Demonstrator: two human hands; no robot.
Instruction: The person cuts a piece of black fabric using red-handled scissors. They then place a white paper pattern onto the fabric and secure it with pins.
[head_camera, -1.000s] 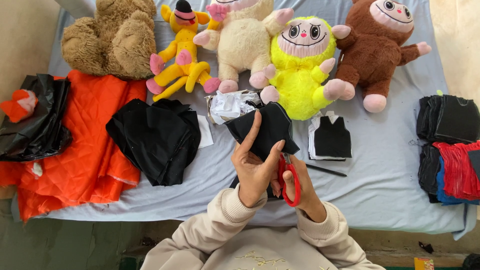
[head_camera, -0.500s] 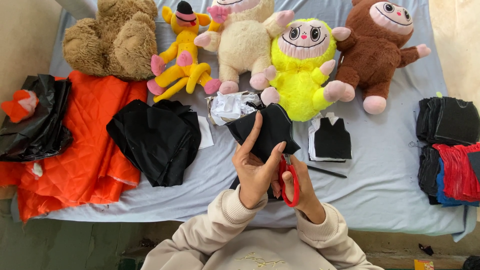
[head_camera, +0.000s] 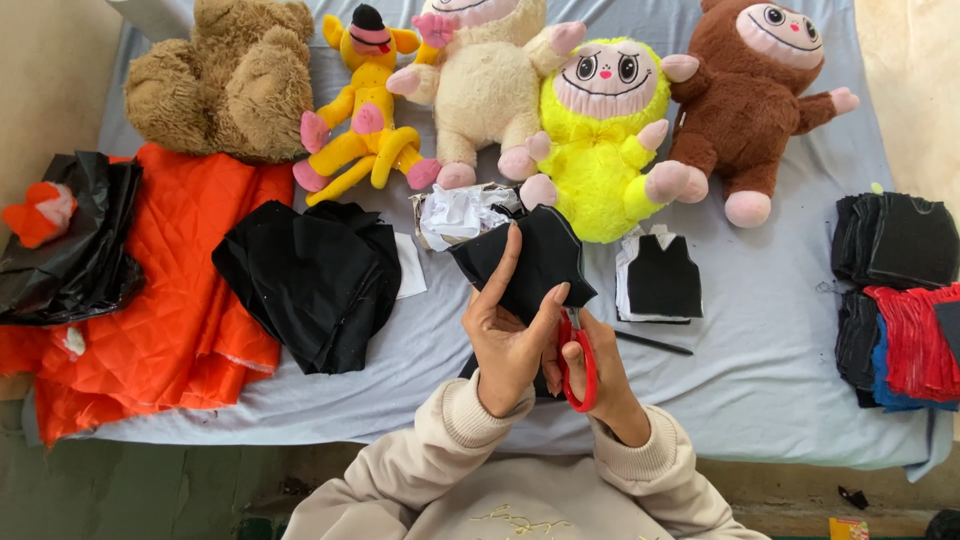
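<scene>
My left hand (head_camera: 508, 335) pinches a small piece of black fabric (head_camera: 525, 255) and holds it up over the grey-blue table cover (head_camera: 760, 330), index finger stretched along the cloth. My right hand (head_camera: 600, 375) grips red-handled scissors (head_camera: 578, 365), whose blades meet the fabric's lower edge beside my left thumb. Both cream sleeves come up from the bottom edge. A crumpled white paper (head_camera: 462, 212) lies just behind the fabric piece.
A row of plush toys lines the far edge: brown bear (head_camera: 225, 80), yellow figure (head_camera: 365, 100), cream toy (head_camera: 485, 85), bright yellow toy (head_camera: 600, 140), brown toy (head_camera: 745, 100). Orange quilted cloth (head_camera: 180, 290), black cloth heap (head_camera: 310, 280), black vest piece (head_camera: 662, 275), stacked fabrics (head_camera: 900, 290) lie around.
The view has shifted very slightly. My hands, the black fabric piece and the scissors stay almost where they were.
</scene>
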